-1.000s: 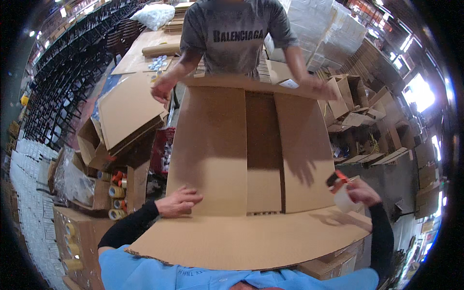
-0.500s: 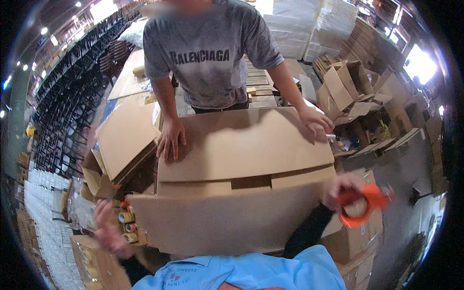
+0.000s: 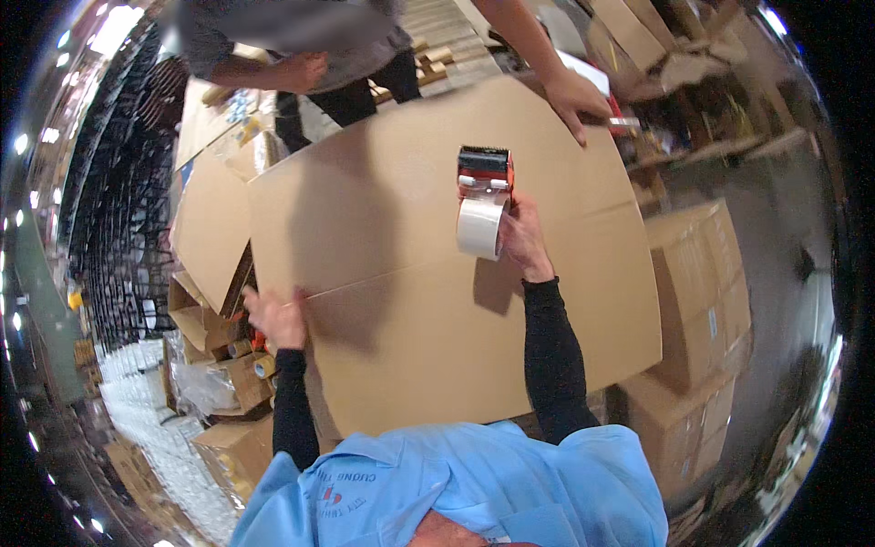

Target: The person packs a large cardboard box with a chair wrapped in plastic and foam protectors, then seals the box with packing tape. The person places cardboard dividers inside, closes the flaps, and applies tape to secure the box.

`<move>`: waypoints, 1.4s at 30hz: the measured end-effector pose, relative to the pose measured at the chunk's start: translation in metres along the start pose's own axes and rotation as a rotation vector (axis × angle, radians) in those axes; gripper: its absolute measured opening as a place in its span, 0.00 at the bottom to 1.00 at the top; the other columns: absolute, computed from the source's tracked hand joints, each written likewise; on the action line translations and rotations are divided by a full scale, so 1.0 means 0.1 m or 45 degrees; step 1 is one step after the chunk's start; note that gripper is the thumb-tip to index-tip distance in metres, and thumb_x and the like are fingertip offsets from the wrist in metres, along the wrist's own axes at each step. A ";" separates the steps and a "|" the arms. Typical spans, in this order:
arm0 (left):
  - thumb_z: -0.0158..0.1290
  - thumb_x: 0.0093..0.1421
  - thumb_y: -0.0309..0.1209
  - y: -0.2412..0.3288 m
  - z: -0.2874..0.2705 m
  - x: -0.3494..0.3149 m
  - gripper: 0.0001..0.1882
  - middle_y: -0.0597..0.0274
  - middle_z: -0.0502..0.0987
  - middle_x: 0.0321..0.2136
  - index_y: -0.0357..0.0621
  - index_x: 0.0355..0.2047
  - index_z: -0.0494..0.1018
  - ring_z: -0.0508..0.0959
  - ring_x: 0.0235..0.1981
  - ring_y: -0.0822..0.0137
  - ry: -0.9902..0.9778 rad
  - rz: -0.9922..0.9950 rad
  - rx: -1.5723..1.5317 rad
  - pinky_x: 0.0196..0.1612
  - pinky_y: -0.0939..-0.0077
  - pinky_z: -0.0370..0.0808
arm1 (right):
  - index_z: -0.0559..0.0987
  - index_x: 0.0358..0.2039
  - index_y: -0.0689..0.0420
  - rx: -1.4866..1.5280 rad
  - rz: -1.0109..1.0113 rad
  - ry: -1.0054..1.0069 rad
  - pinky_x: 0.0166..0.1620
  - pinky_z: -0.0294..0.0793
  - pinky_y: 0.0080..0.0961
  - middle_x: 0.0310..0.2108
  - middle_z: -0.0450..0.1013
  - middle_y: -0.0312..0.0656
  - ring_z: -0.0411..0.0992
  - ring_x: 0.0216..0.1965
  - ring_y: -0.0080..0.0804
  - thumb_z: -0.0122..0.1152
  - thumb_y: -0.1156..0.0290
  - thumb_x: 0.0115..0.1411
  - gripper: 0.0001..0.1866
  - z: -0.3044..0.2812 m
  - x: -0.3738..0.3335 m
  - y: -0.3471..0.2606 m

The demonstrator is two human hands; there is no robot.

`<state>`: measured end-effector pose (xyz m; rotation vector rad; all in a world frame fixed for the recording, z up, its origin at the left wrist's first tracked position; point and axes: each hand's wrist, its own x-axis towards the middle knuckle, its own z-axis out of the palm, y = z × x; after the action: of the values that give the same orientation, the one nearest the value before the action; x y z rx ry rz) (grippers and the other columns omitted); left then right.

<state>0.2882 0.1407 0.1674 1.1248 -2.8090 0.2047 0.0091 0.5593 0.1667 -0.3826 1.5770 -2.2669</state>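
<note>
A large brown cardboard box (image 3: 428, 356) lies before me, its top flaps meeting along a seam. My right hand (image 3: 529, 239) is closed on a tape dispenser (image 3: 485, 173) with a roll of clear tape, over the top right of the middle. At the box's left edge, by the end of the seam, my left hand (image 3: 278, 319) has its fingers apart and holds nothing; whether it presses on the edge I cannot tell. Across from me, a co-worker's hand (image 3: 579, 100) rests on the far right corner, while that person's other hand (image 3: 305, 71) is raised near the body.
Closed cartons (image 3: 702, 283) are stacked on the right. Flat cardboard sheets (image 3: 210, 228) lean at the left, above an opened carton holding tape rolls (image 3: 264, 366). Stacked black metal frames (image 3: 128, 201) fill the far left. Torn cardboard (image 3: 711, 55) is heaped at the far right.
The raised flap near me has folded down, and the top now looks flat. My right hand brought the dispenser inward over the box; my left reached its left edge. The co-worker's one hand lifted off.
</note>
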 end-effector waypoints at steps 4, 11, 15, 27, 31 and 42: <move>0.54 0.66 0.58 -0.48 -0.51 -0.35 0.39 0.31 0.67 0.63 0.28 0.56 0.71 0.68 0.64 0.43 -0.117 -0.349 -0.574 0.66 0.56 0.65 | 0.80 0.43 0.60 -0.318 -0.279 0.533 0.41 0.74 0.28 0.33 0.76 0.36 0.73 0.37 0.23 0.57 0.72 0.65 0.09 -0.58 -0.56 -0.30; 0.59 0.67 0.43 -0.57 -0.42 -0.14 0.29 0.52 0.78 0.49 0.30 0.56 0.69 0.77 0.46 0.63 -0.385 -0.302 -1.064 0.51 0.68 0.74 | 0.83 0.45 0.65 -0.062 -0.006 0.993 0.42 0.78 0.33 0.38 0.81 0.41 0.79 0.36 0.33 0.57 0.70 0.65 0.14 -2.00 -0.60 -0.88; 0.60 0.66 0.39 -0.51 -0.33 -0.09 0.28 0.55 0.77 0.52 0.32 0.58 0.68 0.77 0.47 0.65 -0.326 -0.150 -1.086 0.52 0.68 0.74 | 0.83 0.44 0.65 -0.674 -0.043 0.706 0.40 0.76 0.25 0.36 0.81 0.40 0.77 0.37 0.23 0.58 0.68 0.66 0.15 -1.86 -0.55 -0.93; 0.63 0.61 0.39 -0.33 0.01 -0.49 0.26 0.49 0.69 0.55 0.32 0.52 0.72 0.71 0.55 0.57 0.136 -0.275 0.273 0.58 0.62 0.69 | 0.83 0.46 0.63 -0.521 0.032 0.785 0.42 0.77 0.26 0.40 0.81 0.39 0.78 0.39 0.26 0.58 0.66 0.67 0.15 -1.75 -0.73 -0.84; 0.61 0.60 0.31 -0.52 -0.23 -0.22 0.28 0.50 0.73 0.53 0.29 0.56 0.67 0.77 0.47 0.58 -0.283 -0.617 -1.078 0.51 0.62 0.75 | 0.81 0.48 0.64 -0.458 0.045 0.781 0.41 0.78 0.27 0.41 0.81 0.42 0.79 0.38 0.28 0.58 0.67 0.66 0.16 -1.81 -0.79 -0.96; 0.60 0.62 0.25 -0.71 -0.39 -0.49 0.33 0.54 0.77 0.53 0.35 0.65 0.60 0.79 0.48 0.61 -0.438 -0.619 -1.475 0.55 0.68 0.74 | 0.81 0.42 0.62 -0.441 -0.086 0.701 0.36 0.78 0.29 0.35 0.79 0.40 0.79 0.33 0.29 0.55 0.67 0.64 0.13 -1.86 -0.86 -0.96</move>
<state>0.3744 0.1297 0.2045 1.4263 -2.0477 -1.5183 -0.0023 0.7842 0.1910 0.1282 2.2685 -2.2655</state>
